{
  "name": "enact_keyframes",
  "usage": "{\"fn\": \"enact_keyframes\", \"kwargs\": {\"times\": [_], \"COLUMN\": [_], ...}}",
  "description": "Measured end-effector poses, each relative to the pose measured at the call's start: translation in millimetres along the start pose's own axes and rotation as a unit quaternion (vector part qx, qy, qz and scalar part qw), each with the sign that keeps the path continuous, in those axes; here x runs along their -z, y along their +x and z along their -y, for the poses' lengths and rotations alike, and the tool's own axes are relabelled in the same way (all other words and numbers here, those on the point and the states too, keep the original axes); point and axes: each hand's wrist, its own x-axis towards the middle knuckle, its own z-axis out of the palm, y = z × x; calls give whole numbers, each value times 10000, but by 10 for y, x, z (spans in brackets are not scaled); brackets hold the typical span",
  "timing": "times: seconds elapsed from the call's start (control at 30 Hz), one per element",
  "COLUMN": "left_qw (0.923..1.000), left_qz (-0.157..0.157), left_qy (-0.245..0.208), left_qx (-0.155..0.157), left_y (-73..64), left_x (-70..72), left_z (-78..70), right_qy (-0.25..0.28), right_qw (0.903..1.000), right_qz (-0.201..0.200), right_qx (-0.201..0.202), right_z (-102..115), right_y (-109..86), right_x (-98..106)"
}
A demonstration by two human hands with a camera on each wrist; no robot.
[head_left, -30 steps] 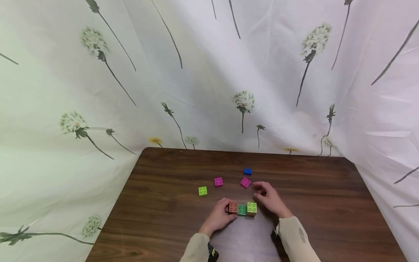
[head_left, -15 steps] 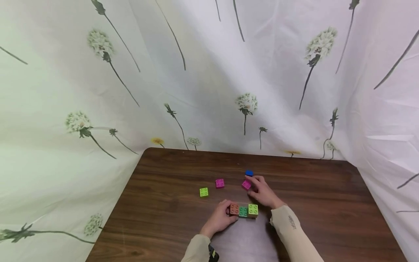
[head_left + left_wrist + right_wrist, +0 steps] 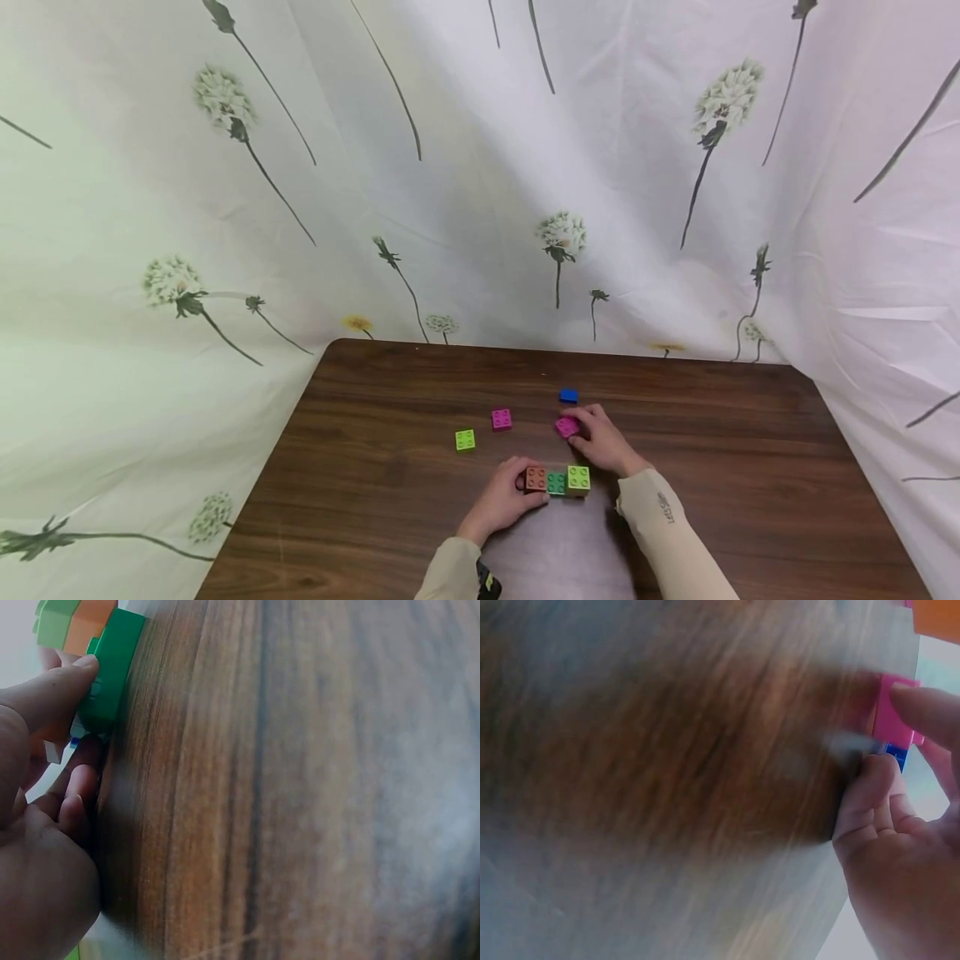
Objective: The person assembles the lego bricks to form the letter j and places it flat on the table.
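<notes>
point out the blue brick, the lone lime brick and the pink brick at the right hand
blue brick (image 3: 568,396), head view, top face
lone lime brick (image 3: 465,439), head view, studded top
pink brick (image 3: 566,427), head view, top face

Bare table (image 3: 735,467) right of the hands; blue brick (image 3: 568,396) stands just beyond.

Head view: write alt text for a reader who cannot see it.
A person's right hand pinches a pink brick on a brown wooden table, while the left hand holds a row of joined bricks, orange, green and lime. A blue brick, another pink brick and a lime brick lie loose nearby, before a flower-printed curtain.
</notes>
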Motion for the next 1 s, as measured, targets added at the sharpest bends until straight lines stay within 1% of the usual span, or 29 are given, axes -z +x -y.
{"fn": "enact_keyframes", "kwargs": {"times": [0.13, 0.33, 0.5, 0.6, 0.77, 1.0], "left_qw": [10000, 9999, 9998, 9999, 9999, 9997], "left_qz": [-24, -61, -94, -90, -65, -66], "left_qy": [-21, 63, 161, 133, 73, 163], "left_qx": [1, 53, 24, 54, 129, 186], "left_y": [-4, -3, -5, -8, -6, -9], "left_x": [4, 2, -6, -5, -2, -8], "left_z": [0, -2, 3, -9, -25, -35], "right_qy": [93, 203, 262, 320, 446, 669], "right_qw": [9999, 9996, 9994, 9991, 9985, 9970], "right_qz": [-63, -118, -182, -206, -217, -190], "right_qx": [-113, -152, -154, -168, -231, -345], "right_z": [-1, -80, -116, -126, -153, -179], "right_y": [-8, 3, -24, -30, -20, -32], "right_x": [3, -17, -8, -8, -13, 2]}}
